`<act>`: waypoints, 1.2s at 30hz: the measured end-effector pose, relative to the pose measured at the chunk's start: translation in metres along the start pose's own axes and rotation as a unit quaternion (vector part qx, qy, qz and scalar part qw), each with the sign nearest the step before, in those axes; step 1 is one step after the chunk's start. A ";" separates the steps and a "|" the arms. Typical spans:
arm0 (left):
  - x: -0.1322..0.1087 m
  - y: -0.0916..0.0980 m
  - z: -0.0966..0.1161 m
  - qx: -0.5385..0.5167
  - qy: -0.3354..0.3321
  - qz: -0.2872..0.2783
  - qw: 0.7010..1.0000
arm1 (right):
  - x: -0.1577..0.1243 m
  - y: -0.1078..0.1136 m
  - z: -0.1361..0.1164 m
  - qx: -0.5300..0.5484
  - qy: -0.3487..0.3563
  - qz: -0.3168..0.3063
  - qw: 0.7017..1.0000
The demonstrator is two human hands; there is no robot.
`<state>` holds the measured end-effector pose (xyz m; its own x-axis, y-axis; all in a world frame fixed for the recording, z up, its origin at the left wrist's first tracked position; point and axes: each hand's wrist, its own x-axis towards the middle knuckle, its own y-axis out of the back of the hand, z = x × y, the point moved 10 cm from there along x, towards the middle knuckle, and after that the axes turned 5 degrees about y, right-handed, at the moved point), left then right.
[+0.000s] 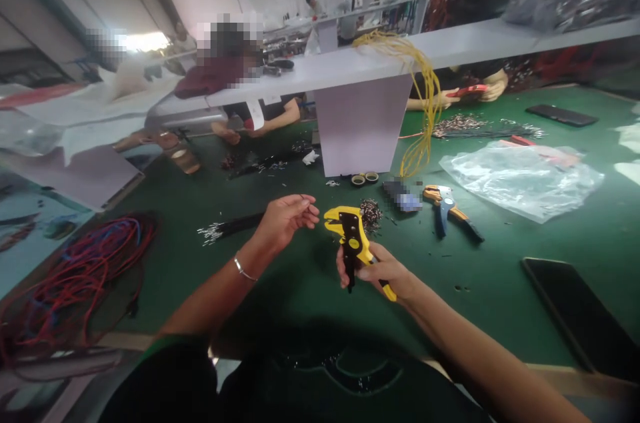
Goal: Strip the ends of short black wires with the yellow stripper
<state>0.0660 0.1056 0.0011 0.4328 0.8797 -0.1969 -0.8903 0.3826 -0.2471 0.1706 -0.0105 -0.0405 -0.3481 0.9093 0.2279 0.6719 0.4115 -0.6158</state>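
Observation:
My right hand (pixel 384 265) is wrapped round the handles of a yellow and black wire stripper (pixel 353 240), its jaws pointing up and left. Just left of those jaws, my left hand (pixel 287 219) is raised with thumb and forefinger pinched together. Whatever lies in that pinch is too small to make out. Behind the tool sits a pile of small metal terminals (pixel 371 215). A bundle of black wires (pixel 240 225) with silvery ends lies on the green table (pixel 300 296), partly hidden by my left hand.
A second wire stripper (pixel 445 209) lies to the right, near a clear plastic bag (pixel 525 176) and a dark phone (pixel 575 309). Red and blue wires (pixel 95 269) are coiled at left. Yellow wires (pixel 427 103) hang from the shelf (pixel 295 78). Co-workers' hands are across the table.

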 end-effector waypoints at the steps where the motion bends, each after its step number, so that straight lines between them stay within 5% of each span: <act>1: 0.002 -0.001 -0.002 -0.001 0.002 -0.005 1.000 | 0.001 0.001 0.000 -0.002 -0.004 0.003 1.000; 36: 0.013 0.009 -0.040 -0.072 0.046 -0.004 0.996 | 0.001 0.024 0.031 -0.015 -0.039 0.029 0.999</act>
<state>0.0697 0.1091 -0.0415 0.4568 0.8449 -0.2785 -0.8602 0.3397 -0.3804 0.1656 -0.0016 -0.0784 -0.3576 0.9245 0.1318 0.7111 0.3610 -0.6033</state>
